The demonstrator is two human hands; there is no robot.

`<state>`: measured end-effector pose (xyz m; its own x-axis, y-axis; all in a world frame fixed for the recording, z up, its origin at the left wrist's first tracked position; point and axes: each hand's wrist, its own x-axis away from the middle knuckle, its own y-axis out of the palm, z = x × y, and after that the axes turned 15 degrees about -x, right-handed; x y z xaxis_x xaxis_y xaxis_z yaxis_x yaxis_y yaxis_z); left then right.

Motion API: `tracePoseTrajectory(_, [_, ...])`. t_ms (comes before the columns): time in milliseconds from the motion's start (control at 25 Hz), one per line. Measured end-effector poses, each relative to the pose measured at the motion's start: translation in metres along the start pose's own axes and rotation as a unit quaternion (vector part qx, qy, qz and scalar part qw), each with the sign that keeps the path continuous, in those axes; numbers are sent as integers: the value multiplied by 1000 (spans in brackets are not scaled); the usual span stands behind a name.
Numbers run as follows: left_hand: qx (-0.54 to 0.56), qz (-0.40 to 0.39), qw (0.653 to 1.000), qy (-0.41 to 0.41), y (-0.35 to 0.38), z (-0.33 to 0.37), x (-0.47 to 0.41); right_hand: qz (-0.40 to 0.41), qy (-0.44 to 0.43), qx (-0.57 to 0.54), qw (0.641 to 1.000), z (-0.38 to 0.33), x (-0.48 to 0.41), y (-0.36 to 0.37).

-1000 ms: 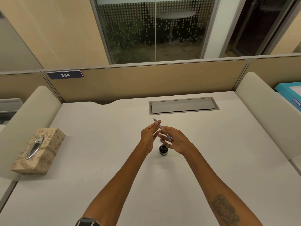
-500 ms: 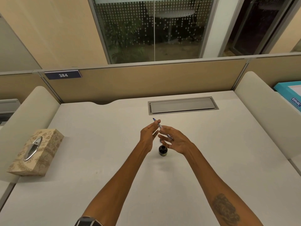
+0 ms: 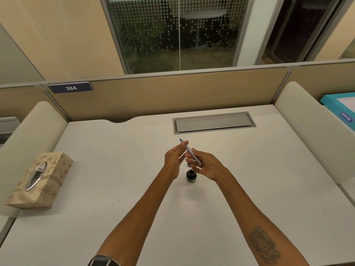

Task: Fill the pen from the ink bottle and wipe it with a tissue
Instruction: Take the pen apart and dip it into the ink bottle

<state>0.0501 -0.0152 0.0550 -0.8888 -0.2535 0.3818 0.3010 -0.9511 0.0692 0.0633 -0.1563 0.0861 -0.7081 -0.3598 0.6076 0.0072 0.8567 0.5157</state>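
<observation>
While you look down from the head view, both of your hands meet above the middle of the white table (image 3: 249, 189). Your left hand (image 3: 173, 157) pinches the pen (image 3: 190, 151) near its front end between thumb and fingertips, and your right hand (image 3: 206, 165) closes its fingers round the back end. The pen slants, its dark tip pointing up and away from you toward the grey hatch (image 3: 214, 122) set in the table. Just below your hands the ink bottle (image 3: 191, 176) stands upright on the table with its mouth uncovered. A small purple object (image 3: 189, 165) shows just beyond the bottle, mostly hidden by your fingers; you cannot tell what it is. Well apart, at the table's left edge, the patterned tissue box (image 3: 41, 179) rests. A number plate (image 3: 70, 87) reading 384 hangs on the partition.
</observation>
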Motion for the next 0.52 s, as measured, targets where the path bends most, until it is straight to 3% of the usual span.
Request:
tracePoseTrajectory(280, [2,7,1000,0,-2,-2,-2,6,-4,-2,1000,6,0,0])
tracePoseTrajectory(520, [46,41,998,-8,-11,6,-2,-36,-5,103,994,2,5,-21])
